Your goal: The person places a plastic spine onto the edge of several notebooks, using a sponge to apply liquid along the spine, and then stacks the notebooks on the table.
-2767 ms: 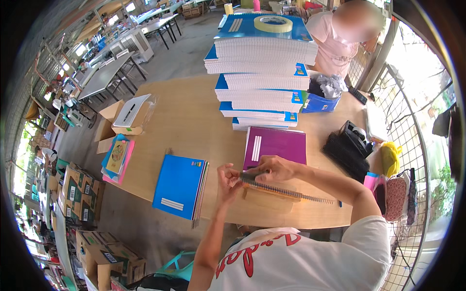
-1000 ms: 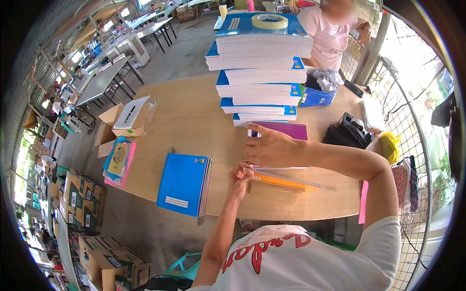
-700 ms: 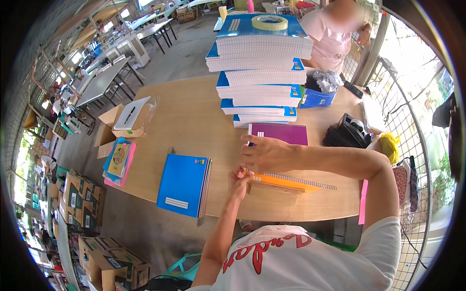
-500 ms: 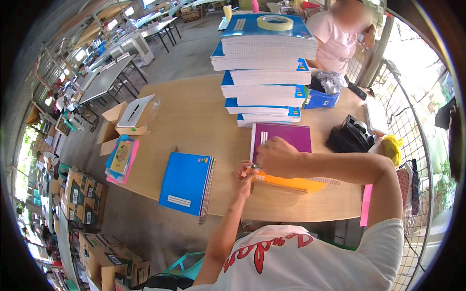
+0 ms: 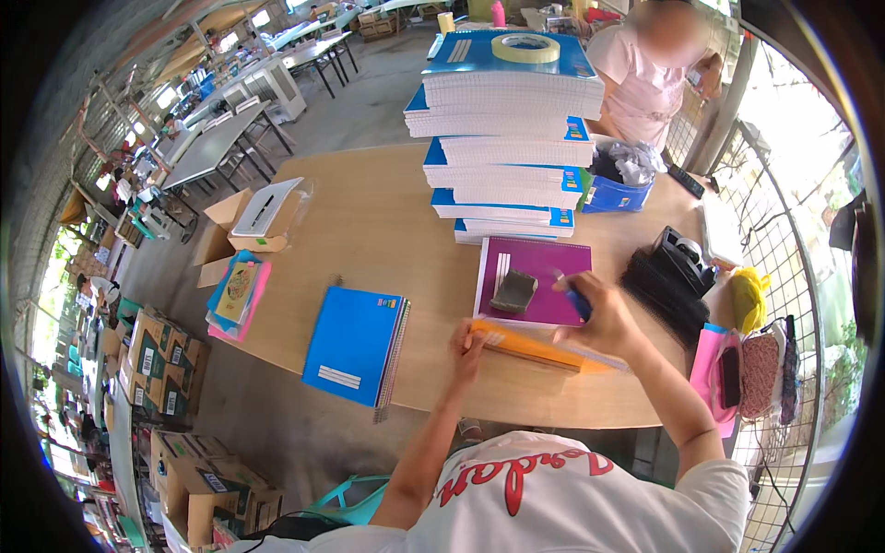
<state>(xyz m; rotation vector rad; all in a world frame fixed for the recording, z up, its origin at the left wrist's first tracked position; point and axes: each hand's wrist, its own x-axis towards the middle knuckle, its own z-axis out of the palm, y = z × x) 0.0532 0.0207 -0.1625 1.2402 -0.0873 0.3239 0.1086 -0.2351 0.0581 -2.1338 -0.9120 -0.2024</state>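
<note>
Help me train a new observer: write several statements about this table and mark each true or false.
1. The tape roll rests on the tall notebook stack. True.
2. The dark grey block lies in a cardboard box. False: it lies on the purple notebook.
3. The left hand touches the left end of the orange notebook. True.
4. The right hand is empty. False: it holds a small dark-blue thing.
5. The blue spiral notebook lies left of the purple notebook. True.
</note>
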